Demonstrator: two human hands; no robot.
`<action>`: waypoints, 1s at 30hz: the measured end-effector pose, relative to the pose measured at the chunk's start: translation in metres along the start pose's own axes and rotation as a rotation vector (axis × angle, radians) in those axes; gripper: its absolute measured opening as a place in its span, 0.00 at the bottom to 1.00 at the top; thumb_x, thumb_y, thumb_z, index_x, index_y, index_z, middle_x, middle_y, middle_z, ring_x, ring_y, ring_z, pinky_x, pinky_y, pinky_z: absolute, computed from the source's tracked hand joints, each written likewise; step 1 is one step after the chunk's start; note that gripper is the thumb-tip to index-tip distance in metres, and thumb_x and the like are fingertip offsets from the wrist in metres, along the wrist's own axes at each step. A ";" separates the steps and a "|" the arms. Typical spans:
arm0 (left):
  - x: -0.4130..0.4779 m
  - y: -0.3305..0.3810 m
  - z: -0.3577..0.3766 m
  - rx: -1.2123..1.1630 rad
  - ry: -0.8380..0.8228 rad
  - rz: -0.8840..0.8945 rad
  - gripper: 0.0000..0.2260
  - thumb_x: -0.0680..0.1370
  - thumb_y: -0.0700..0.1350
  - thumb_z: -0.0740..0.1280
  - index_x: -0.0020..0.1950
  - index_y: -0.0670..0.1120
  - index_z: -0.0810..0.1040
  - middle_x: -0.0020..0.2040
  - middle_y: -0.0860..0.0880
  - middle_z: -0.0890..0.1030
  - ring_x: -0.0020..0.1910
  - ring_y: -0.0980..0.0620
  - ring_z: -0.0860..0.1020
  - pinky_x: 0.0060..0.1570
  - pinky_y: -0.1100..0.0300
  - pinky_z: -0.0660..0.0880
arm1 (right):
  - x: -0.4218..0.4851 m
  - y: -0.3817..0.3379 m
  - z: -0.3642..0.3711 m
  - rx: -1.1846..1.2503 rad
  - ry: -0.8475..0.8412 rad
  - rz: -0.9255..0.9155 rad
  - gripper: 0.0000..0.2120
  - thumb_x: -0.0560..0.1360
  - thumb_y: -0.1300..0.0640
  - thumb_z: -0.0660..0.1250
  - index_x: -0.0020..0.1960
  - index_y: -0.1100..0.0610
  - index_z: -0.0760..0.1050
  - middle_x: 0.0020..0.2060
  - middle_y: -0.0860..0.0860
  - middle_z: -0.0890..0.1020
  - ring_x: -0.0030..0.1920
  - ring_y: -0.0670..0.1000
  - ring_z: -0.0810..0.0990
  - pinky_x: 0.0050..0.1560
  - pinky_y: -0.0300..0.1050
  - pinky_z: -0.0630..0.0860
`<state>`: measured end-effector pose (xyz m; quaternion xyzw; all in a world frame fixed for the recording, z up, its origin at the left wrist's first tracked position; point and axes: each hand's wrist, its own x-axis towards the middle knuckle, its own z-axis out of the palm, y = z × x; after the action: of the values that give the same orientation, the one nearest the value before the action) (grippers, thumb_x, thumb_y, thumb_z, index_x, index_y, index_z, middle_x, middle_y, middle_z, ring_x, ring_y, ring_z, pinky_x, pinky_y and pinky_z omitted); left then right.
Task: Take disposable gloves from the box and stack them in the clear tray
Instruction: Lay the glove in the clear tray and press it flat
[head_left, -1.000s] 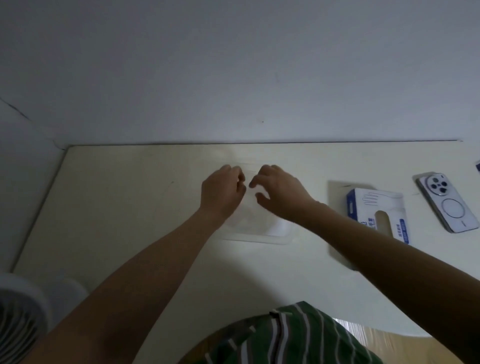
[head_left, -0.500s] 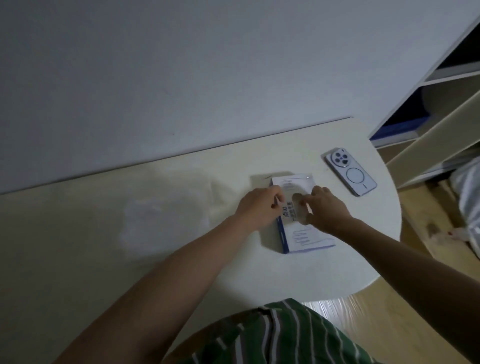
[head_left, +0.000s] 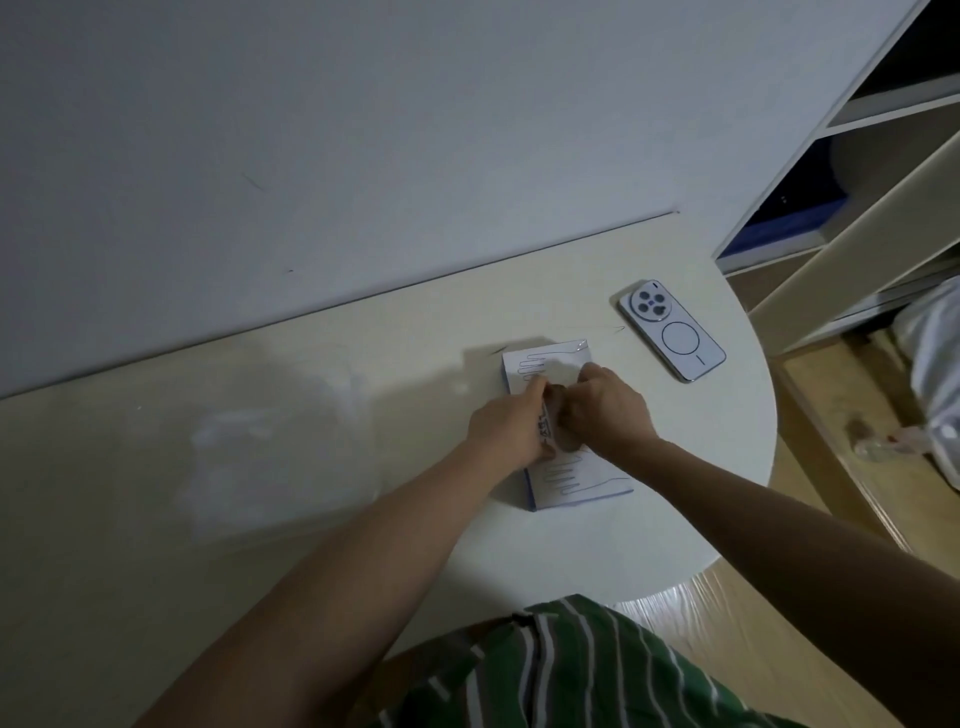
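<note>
The white and blue glove box (head_left: 569, 480) lies flat on the pale table (head_left: 363, 519), printed with glove outlines. Both hands meet over its oval opening. My left hand (head_left: 506, 423) grips the box at the opening's left edge with curled fingers. My right hand (head_left: 608, 410) has its fingers curled into the opening, pinching at a glove inside; the glove itself is barely visible. The clear tray (head_left: 275, 431) shows only as a faint outline on the table, well left of the box.
A white phone (head_left: 671, 338) lies face down behind and right of the box. The table's rounded edge is close on the right, with wooden floor beyond. An open shelf unit (head_left: 857, 218) stands at the far right. Bags lie on the floor.
A second ago both hands were at the clear tray. They moved right to the glove box, and the right fingers have now dug further into its opening.
</note>
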<state>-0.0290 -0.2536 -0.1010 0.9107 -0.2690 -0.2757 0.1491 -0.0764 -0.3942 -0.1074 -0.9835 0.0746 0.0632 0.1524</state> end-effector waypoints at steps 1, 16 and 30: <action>0.001 0.001 0.000 -0.008 -0.007 -0.002 0.31 0.70 0.52 0.74 0.66 0.51 0.61 0.51 0.46 0.79 0.49 0.43 0.79 0.41 0.55 0.70 | 0.001 0.004 -0.004 0.128 0.013 0.000 0.09 0.75 0.52 0.70 0.48 0.58 0.82 0.45 0.53 0.74 0.45 0.53 0.75 0.38 0.44 0.71; -0.004 -0.015 -0.012 -0.476 -0.008 -0.018 0.39 0.69 0.52 0.77 0.70 0.45 0.58 0.51 0.48 0.76 0.47 0.49 0.78 0.47 0.57 0.73 | 0.017 -0.006 -0.065 0.882 0.143 0.157 0.13 0.79 0.52 0.64 0.45 0.63 0.72 0.33 0.52 0.76 0.29 0.45 0.75 0.30 0.39 0.73; -0.052 -0.034 -0.056 -0.617 0.734 0.139 0.06 0.77 0.39 0.68 0.53 0.42 0.77 0.49 0.49 0.81 0.47 0.51 0.79 0.48 0.59 0.74 | 0.027 -0.066 -0.071 1.256 -0.074 0.394 0.15 0.81 0.53 0.61 0.40 0.60 0.71 0.29 0.56 0.71 0.26 0.50 0.69 0.31 0.44 0.65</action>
<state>-0.0193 -0.1892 -0.0488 0.8411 -0.1645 0.0073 0.5153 -0.0319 -0.3574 -0.0251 -0.6726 0.2708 0.0682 0.6853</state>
